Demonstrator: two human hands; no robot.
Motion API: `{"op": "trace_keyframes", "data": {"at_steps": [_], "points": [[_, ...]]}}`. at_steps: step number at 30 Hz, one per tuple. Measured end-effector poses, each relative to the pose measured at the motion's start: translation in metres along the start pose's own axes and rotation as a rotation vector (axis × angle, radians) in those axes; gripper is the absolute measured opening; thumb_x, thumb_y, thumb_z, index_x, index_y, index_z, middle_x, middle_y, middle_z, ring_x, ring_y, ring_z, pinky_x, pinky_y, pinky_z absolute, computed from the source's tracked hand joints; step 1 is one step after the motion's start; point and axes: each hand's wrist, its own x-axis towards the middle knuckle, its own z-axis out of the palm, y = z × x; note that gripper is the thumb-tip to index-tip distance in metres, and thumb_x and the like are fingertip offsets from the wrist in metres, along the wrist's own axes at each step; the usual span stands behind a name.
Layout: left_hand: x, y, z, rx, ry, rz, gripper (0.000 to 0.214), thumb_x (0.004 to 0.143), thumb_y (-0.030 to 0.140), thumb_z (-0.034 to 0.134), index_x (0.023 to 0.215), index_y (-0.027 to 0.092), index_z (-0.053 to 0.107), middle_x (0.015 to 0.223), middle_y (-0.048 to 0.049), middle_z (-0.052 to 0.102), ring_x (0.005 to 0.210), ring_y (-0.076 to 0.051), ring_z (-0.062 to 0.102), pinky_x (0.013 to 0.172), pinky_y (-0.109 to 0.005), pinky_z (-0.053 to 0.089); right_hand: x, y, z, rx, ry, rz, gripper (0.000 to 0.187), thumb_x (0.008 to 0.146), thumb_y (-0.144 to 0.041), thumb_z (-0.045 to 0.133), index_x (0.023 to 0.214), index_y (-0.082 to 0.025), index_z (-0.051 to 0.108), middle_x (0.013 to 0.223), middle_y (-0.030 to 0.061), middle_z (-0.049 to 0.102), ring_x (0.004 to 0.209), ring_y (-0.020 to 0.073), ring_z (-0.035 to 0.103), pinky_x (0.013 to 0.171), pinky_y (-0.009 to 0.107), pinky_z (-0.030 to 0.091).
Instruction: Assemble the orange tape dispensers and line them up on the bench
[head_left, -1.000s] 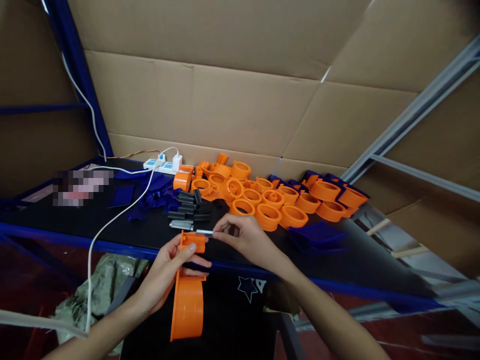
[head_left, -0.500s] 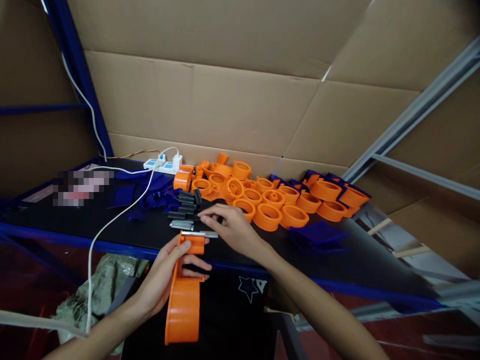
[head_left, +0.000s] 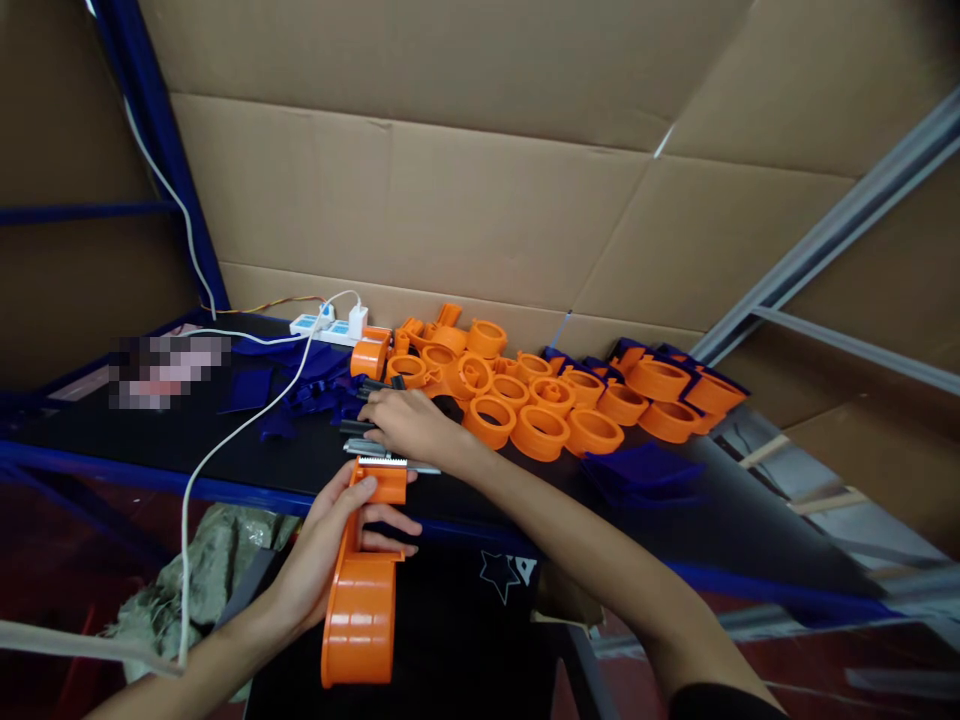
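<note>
An orange tape dispenser [head_left: 360, 620] stands upright in my left hand [head_left: 315, 545], its round hub low and its toothed metal blade [head_left: 384, 462] at the top. My left thumb presses just under the blade, and the fingers wrap behind the frame. My right hand [head_left: 412, 425] is over the small black plastic pieces [head_left: 354, 428] on the table, fingers curled down among them. Whatever lies between its fingertips is too small and covered to make out. Loose metal strips [head_left: 362, 447] lie just behind the blade.
Many orange dispenser frames [head_left: 540, 432] are heaped at the back and right. Blue plastic parts [head_left: 319, 385] lie left, more blue sheets [head_left: 641, 472] on the right. A white cable [head_left: 247, 418] crosses the table from a power strip [head_left: 341, 328]. Cardboard walls the back.
My right hand has moved left and forward, onto the black pieces. My left hand still holds the tape dispenser, which has shifted only slightly left.
</note>
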Motion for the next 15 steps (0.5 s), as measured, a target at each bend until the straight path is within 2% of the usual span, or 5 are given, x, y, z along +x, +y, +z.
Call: {"op": "trace_keyframes", "data": {"at_steps": [8,11,15], "points": [[0.003,-0.004,-0.002,-0.031,0.005,0.023,0.030,0.093,0.035,0.061,0.119,0.018,0.057,0.130,-0.0163,0.068,0.074,-0.022,0.076,0.070,-0.040,0.065,0.001,0.003,-0.005,0.026,0.052,-0.022,0.016,0.085,-0.020,0.067,0.100,-0.015,0.072,0.108,0.0105,0.069,0.101,0.0248,0.063,0.073,0.030,0.043],[0.004,-0.005,-0.002,-0.054,0.025,0.030,0.029,0.093,0.035,0.062,0.117,0.018,0.058,0.129,-0.0168,0.069,0.076,-0.023,0.076,0.074,-0.043,0.065,-0.005,0.010,-0.016,0.067,0.096,-0.016,0.022,0.085,-0.021,0.067,0.106,-0.017,0.070,0.109,0.0077,0.069,0.097,0.0201,0.062,0.075,0.029,0.044],[0.007,-0.005,-0.003,-0.095,0.079,0.094,0.029,0.092,0.035,0.066,0.115,0.019,0.059,0.136,-0.0152,0.065,0.094,-0.027,0.075,0.085,-0.047,0.063,-0.029,0.021,-0.038,0.285,0.199,-0.063,0.020,0.085,-0.021,0.067,0.105,-0.019,0.070,0.097,0.0033,0.068,0.085,0.0143,0.060,0.076,0.027,0.046]]}}
